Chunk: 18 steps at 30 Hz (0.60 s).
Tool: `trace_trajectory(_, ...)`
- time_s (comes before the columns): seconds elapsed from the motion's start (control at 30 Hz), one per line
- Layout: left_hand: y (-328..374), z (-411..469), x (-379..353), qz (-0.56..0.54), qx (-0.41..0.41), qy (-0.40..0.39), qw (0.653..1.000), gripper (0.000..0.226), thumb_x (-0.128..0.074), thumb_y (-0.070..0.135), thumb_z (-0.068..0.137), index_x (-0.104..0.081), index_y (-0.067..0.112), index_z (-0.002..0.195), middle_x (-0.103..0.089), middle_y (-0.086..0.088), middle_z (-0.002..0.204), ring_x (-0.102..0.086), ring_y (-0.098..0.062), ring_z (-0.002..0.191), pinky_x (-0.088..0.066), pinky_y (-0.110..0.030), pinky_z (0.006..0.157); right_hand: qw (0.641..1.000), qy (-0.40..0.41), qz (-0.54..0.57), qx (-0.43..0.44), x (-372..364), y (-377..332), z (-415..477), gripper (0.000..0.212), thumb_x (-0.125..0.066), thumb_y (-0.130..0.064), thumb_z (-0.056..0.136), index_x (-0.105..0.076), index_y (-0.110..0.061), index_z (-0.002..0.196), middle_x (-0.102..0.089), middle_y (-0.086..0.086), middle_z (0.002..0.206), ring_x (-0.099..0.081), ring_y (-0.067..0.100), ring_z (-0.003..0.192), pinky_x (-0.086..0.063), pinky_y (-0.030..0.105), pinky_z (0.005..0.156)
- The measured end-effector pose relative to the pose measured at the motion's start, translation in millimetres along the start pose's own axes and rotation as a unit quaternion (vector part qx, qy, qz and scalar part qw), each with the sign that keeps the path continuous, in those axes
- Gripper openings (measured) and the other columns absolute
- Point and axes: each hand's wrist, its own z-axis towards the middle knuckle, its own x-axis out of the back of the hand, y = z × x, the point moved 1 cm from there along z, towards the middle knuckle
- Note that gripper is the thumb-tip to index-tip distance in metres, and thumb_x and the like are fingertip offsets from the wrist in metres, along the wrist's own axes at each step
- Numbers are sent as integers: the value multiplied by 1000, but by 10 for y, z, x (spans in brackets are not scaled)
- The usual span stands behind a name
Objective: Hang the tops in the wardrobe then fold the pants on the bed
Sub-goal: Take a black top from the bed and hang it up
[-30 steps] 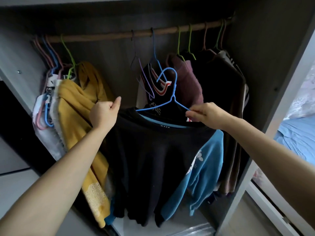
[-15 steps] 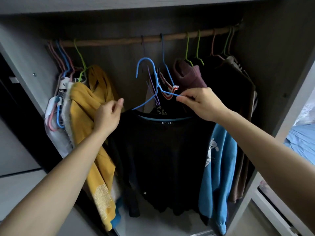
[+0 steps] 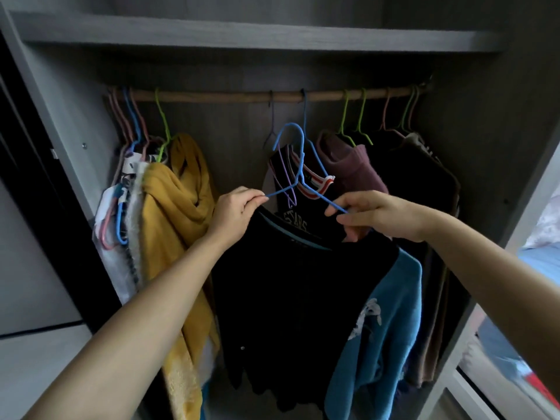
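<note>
A black top with blue sleeves (image 3: 297,286) sits on a blue wire hanger (image 3: 298,165) in front of the open wardrobe. My left hand (image 3: 235,212) pinches the hanger's left arm together with the top's shoulder. My right hand (image 3: 372,215) pinches the hanger's right arm at the other shoulder. The hanger's hook points up and stays below the wooden rail (image 3: 272,95), not on it.
On the rail's left hang a mustard garment (image 3: 175,213) and several pale clothes. A "STARS" shirt, a maroon top (image 3: 351,165) and dark clothes hang centre and right. A shelf (image 3: 257,34) runs above the rail. A blue bed sheet (image 3: 542,262) shows at right.
Both hands have lifted the hanger and top higher toward the rail. My left hand shifted from the shoulder fabric onto the hanger's left arm.
</note>
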Motion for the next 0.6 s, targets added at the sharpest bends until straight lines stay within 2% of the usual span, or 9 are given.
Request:
trace_trajectory(0.1,-74,157,96,-1,-8,2,1000,19,-63,20,95,-74,6,101,-68,-7,91,-64,-18,86,-48,-31,79,992,43,110,43,-132,-144,88,26,-48,-2,101,-62,1,122,-50,7,60,-61,20,64,-59,35,83)
trace_trajectory(0.17,-137,281,206,20,-8,-8,1000,21,-61,22,96,-73,6,104,-69,-9,95,-65,-23,90,-48,-33,83,982,84,159,61,-201,-281,238,27,-47,1,99,-63,4,120,-47,5,56,-65,25,63,-59,32,77)
trace_trajectory(0.3,-309,521,477,136,-5,-49,989,29,-54,31,97,-70,13,114,-70,-8,110,-63,-30,104,-49,-38,90,964,124,230,51,-372,-533,597,26,-49,3,97,-63,11,118,-48,3,51,-64,21,52,-56,24,61)
trace_trajectory(0.43,-431,862,699,250,37,-74,965,42,-50,26,97,-50,16,138,-48,-11,141,-44,-35,129,-41,-45,104,948,167,266,44,-432,-711,1017,32,-55,-1,96,-53,29,105,-48,4,49,-62,20,48,-54,25,53)
trace_trajectory(0.53,-413,1150,836,303,60,-55,949,53,-46,29,99,-33,18,149,-27,-13,157,-29,-38,140,-34,-50,109,928,181,321,53,-355,-867,1317,14,-53,-2,97,-60,10,93,-49,2,49,-62,18,46,-52,25,47)
trace_trajectory(0.6,-391,1307,884,327,67,-48,941,60,-46,28,98,-26,19,153,-17,-13,161,-21,-38,144,-29,-52,112,917,182,348,69,-271,-949,1525,9,-51,-2,99,-57,4,99,-50,3,50,-61,17,45,-51,25,45)
